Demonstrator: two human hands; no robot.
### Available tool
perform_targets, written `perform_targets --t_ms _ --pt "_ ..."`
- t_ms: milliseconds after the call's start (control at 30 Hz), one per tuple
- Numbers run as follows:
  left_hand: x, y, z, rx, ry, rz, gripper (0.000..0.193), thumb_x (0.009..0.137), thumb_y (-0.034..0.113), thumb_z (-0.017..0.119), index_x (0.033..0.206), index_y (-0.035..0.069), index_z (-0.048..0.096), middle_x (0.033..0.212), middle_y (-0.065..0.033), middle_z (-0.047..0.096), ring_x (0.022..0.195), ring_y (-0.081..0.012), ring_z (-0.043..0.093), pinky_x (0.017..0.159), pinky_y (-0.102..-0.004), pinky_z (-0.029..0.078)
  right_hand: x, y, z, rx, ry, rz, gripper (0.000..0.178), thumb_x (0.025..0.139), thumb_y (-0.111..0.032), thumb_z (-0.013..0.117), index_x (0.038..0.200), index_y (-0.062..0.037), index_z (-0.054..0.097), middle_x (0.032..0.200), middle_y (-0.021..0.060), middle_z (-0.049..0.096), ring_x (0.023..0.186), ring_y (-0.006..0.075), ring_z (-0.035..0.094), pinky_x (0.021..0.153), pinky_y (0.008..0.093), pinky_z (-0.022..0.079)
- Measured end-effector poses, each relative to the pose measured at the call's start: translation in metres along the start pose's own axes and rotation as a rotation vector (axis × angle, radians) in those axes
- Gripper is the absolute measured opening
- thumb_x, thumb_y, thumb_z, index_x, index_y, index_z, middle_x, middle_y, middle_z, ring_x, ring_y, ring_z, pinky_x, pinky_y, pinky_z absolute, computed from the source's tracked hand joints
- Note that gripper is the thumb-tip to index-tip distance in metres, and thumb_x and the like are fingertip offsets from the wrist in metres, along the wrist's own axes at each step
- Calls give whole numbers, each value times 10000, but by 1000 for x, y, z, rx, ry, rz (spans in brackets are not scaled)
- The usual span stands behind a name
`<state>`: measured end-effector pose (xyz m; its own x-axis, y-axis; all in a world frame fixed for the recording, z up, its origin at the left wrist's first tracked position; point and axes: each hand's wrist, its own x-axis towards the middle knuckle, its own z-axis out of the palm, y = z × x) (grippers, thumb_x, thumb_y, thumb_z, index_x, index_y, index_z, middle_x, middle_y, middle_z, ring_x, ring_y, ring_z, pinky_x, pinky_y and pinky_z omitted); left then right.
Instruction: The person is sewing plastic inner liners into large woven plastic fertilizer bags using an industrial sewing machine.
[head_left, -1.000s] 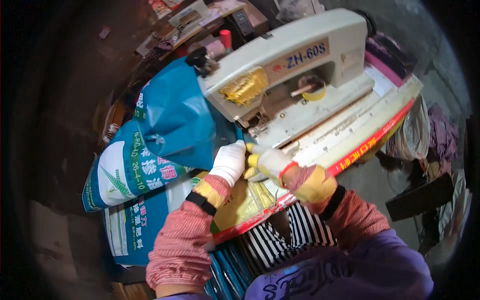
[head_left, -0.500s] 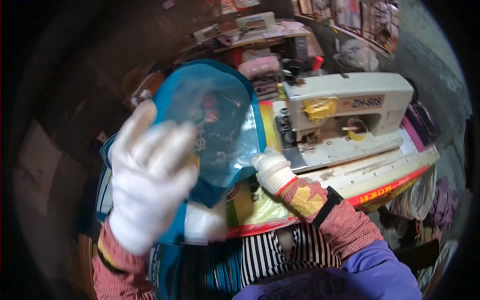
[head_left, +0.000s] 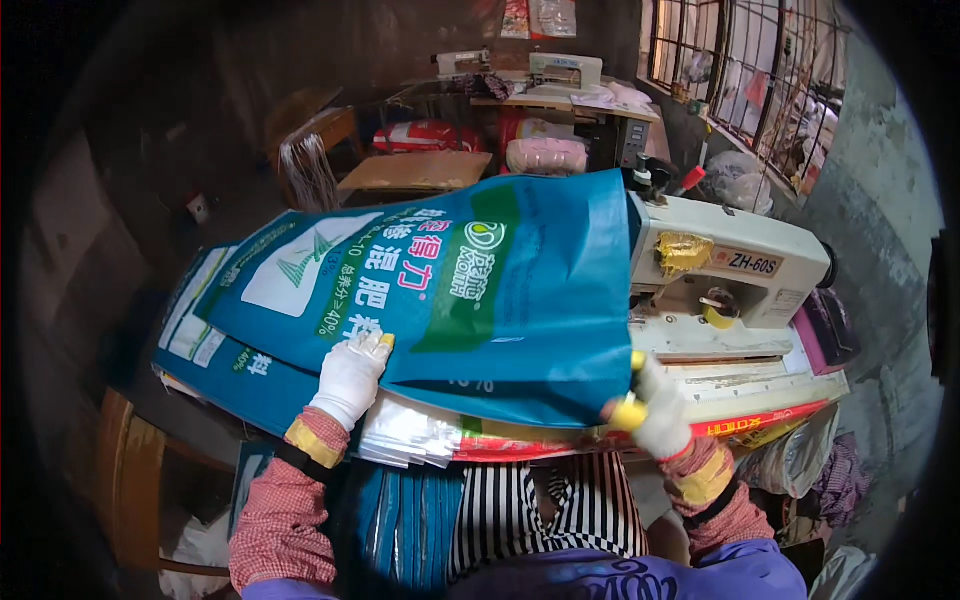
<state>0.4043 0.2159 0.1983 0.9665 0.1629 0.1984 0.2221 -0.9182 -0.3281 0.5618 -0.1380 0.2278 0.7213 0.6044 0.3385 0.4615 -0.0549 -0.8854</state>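
Note:
A blue woven sack (head_left: pixel 560 290) with green panels and white print lies spread over the worktable, its right edge against the white sewing machine (head_left: pixel 740 260). My left hand (head_left: pixel 352 378), in a white glove with yellow fingertips, grips its near edge, with the thumb out of sight. At the sack's near right corner is my right hand (head_left: pixel 662 408), gloved the same way and slightly blurred. Its thumb and fingers are apart beside the sack's edge. Beneath the sack, a clear plastic liner stack (head_left: pixel 408 430) pokes out near my left hand.
More blue sacks (head_left: pixel 225 375) lie to the left, beside a wooden chair (head_left: pixel 125 470). A red and yellow printed sheet (head_left: pixel 535 442) covers the table's front edge. A purple box (head_left: pixel 825 325) stands right of the machine. Other sewing machines (head_left: pixel 565 68) stand at the back.
The raised, gaping sack has come down flat with its printed face up. My left hand has lowered onto its near edge. The right hand has shifted right and down, to the sack's corner.

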Motion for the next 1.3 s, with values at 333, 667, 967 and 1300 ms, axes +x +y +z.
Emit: perform_targets --t_ms 333,667,967,1300 --pt "-96 -83 8 -76 195 -118 279 750 48 495 1004 89 603 984 -108 622 926 -261 595 809 -358 472 -51 5 122 -486 -555 -389 214 787 -14 519 975 -46 616 904 119 634 811 220 595 721 298 476" --pt "-258 -77 -32 -553 76 -728 463 902 189 475 1290 -42 372 1344 -121 390 1161 -194 427 973 -286 317 31 -23 44 119 27 3 236 845 -51 509 1074 -29 563 896 88 617 830 146 604 717 248 489" --pt "-273 82 -58 -1462 186 -1228 407 920 373 458 1096 7 489 1005 -57 546 865 -132 500 786 -271 416 149 30 86 -867 -732 -99 468 816 -363 532 1273 -292 462 984 150 628 825 302 619 717 366 487" --pt "-247 132 -46 -1846 431 -1180 288 898 112 491 1153 -18 464 1050 -77 559 931 -147 522 833 -278 419 122 65 90 -962 -567 37 402 855 -360 433 1186 -151 524 1105 158 583 959 332 578 812 376 459"
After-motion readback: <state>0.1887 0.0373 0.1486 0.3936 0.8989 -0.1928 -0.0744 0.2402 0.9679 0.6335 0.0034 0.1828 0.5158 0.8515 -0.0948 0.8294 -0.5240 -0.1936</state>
